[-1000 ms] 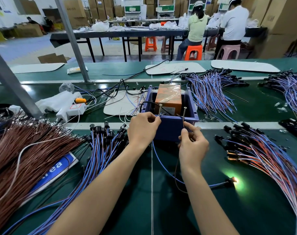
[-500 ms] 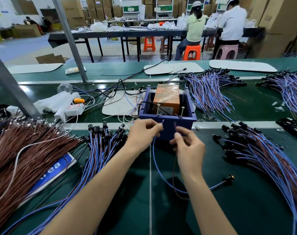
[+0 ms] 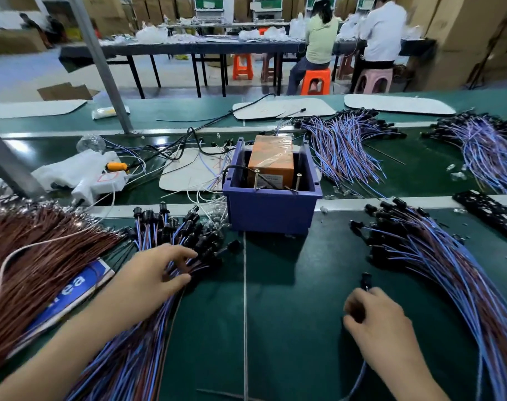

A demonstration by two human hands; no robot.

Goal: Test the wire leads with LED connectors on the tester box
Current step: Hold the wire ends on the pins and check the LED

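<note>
The tester box [image 3: 271,208] is a blue bin holding an orange block, with two upright screw contacts at its front rim. It stands at the middle of the green belt. My left hand [image 3: 156,273] reaches with spread fingers into the left pile of blue-and-brown leads [image 3: 171,227] with black LED connectors, touching their wires. My right hand [image 3: 373,316] pinches one lead with a black LED connector [image 3: 365,280] sticking up above the fingers, its blue wire trailing down toward me. This lead is beside the right pile of leads [image 3: 420,244].
A thick bundle of brown wires [image 3: 35,250] lies at far left over a blue-and-white sheet. More blue leads [image 3: 344,146] lie behind the box, with white pads and a white power strip [image 3: 101,183]. A metal post [image 3: 101,65] rises at left. Two people sit at a far table.
Both hands left the tester box. My left hand swung left onto the left pile of leads. My right hand carried the tested lead down and right; its LED is no longer lit.
</note>
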